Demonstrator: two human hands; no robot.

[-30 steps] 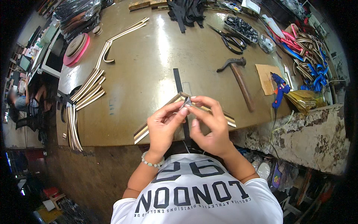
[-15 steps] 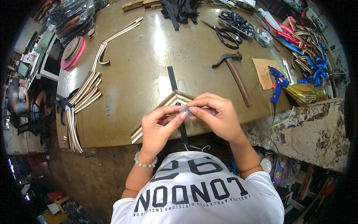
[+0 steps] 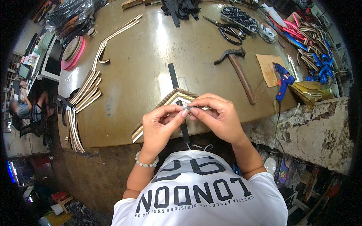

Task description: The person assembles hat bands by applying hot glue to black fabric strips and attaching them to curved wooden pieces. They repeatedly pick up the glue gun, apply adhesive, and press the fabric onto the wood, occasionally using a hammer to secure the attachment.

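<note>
Both my hands meet over the near edge of the table, fingertips almost touching. A small grey piece, too small to name more exactly, is pinched between them. My left hand, with a beaded bracelet at the wrist, grips its left end between thumb and forefinger. The thumb and forefinger of my right hand close on its right end. Below the hands lies a striped brown, cream and black strap, bent to a peak. A narrow black strap runs under that peak toward me; the hands partly hide both.
A hammer, black scissors and a blue glue gun beside cardboard lie to the right. Farther back stands a tray of black buckles. Striped strips and webbing rolls lie left. A person sits far left.
The small grey piece has turned slightly between my fingertips and now looks thinner and darker. My hands stay in nearly the same place; the view has shifted a little.
</note>
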